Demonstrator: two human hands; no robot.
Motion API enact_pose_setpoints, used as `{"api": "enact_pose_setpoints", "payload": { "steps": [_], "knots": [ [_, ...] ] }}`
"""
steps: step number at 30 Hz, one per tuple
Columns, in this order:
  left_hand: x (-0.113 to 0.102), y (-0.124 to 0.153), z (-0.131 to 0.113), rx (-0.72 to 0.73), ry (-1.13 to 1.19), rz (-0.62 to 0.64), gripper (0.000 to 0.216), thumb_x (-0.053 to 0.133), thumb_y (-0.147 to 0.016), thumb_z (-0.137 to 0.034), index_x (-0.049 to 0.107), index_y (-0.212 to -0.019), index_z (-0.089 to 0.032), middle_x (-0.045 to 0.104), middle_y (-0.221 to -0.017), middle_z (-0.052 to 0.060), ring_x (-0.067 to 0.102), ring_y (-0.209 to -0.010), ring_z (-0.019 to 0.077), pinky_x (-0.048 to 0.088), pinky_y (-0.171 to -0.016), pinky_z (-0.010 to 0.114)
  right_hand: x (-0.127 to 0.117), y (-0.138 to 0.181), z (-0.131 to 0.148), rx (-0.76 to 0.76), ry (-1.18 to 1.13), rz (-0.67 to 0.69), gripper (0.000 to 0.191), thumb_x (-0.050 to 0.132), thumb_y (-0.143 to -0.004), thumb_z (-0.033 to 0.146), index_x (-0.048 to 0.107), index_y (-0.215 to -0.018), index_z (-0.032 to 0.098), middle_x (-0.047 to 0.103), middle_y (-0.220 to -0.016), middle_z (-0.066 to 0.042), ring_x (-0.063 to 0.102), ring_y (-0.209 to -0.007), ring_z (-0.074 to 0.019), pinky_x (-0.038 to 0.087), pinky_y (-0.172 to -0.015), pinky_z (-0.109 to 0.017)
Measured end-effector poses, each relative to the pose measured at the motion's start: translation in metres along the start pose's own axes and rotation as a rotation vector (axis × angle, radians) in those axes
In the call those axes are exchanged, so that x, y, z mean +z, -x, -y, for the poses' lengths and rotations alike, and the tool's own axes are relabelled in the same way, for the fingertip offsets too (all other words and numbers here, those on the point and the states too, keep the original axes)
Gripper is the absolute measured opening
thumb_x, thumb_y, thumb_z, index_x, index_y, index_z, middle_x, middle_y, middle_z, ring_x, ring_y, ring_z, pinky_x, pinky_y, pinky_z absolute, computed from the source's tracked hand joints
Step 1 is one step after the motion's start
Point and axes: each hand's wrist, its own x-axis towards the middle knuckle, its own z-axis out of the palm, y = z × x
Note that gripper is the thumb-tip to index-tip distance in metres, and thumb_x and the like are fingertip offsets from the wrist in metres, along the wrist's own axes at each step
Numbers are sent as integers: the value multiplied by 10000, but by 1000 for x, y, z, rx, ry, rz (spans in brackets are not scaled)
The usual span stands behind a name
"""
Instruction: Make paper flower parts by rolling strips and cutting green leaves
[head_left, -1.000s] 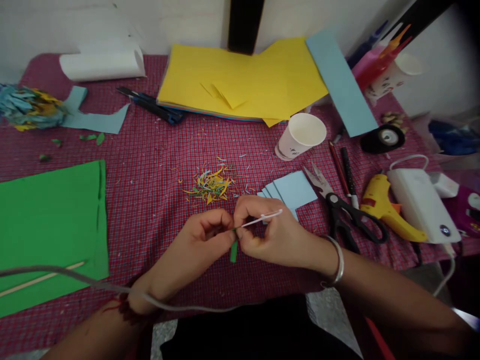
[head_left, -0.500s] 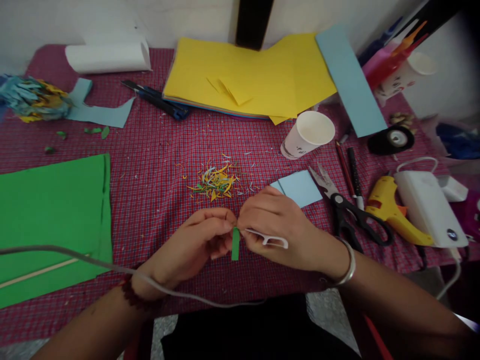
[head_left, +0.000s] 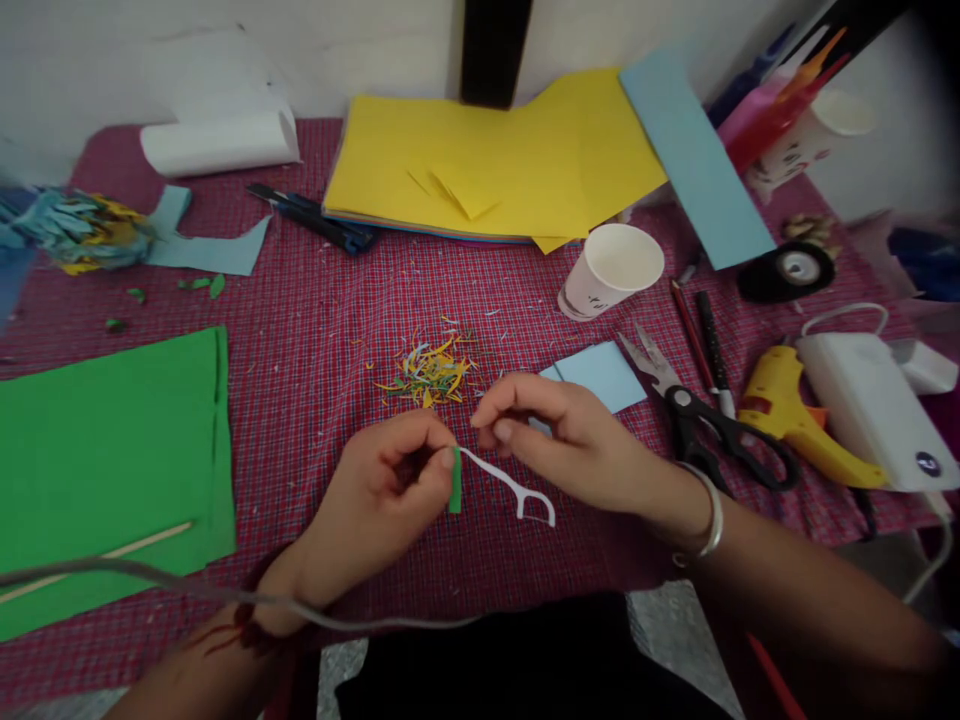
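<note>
Head view shows your left hand (head_left: pixel 397 480) pinched shut, thumb on finger, with the top of the green strip (head_left: pixel 455 487) and the thin tip of the floss pick (head_left: pixel 514 486) in it. The strip hangs down from your thumb. The pick slants down to the right, and its fork end has nothing under it but the bench (head_left: pixel 322 370) below.

Your right hand (head_left: pixel 577 440) is half open, with its fingers loosely curled, and I see nothing in it. Half a second ago it was right up against the left one, working at the strip and pick. Now it has let go and sits just beside, with a gap between. So your left hand has both bits all by itself, and your right hand looks free to use. If that pinch gets loose, I think the strip and pick could slip apart.

Just past your hands is a little heap of scraps (head_left: pixel 439 375). Blue cards (head_left: pixel 604 375) lie partly behind your right hand, with the scissors (head_left: pixel 679 398) next to them. Further out, the cup (head_left: pixel 611 270) stands upright, the glue gun (head_left: pixel 772 405) is on the right, and green sheets (head_left: pixel 112 430) are on the left. Yellow sheets (head_left: pixel 525 160) lie at the back.
</note>
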Motion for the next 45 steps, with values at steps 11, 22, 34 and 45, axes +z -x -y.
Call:
{"api": "enact_pose_setpoints", "payload": {
  "steps": [11,22,34,45],
  "knots": [
    [7,1,1,243,-315,-11,172,476,-764,-60,534,-639,-164,479,-573,-38,429,-512,70,337,-485,198,12,1,-1,193,-133,53,35,545,-788,122,548,-778,155,534,-676,41,480,-593,-69,391,-540,-186],
    [9,-2,2,-90,-40,64,158,505,-773,-158,536,-619,-176,470,-555,-45,409,-529,87,338,-495,203,17,3,-3,75,120,-46,73,521,-711,93,526,-707,165,523,-644,48,463,-567,-67,340,-534,-191],
    [9,0,24,-420,572,208,128,564,-796,-246,583,-698,-167,498,-563,-44,381,-487,64,309,-464,196,15,4,-3,-244,488,-4,131,474,-781,69,501,-714,178,523,-676,29,462,-664,-112,328,-668,-266],
    [11,-3,22,-535,731,202,85,605,-703,-245,566,-675,-176,467,-514,-52,371,-445,61,288,-416,186,14,5,1,-411,784,-9,222,429,-903,107,568,-745,178,541,-680,12,406,-641,-138,294,-675,-308]
  ]
}}
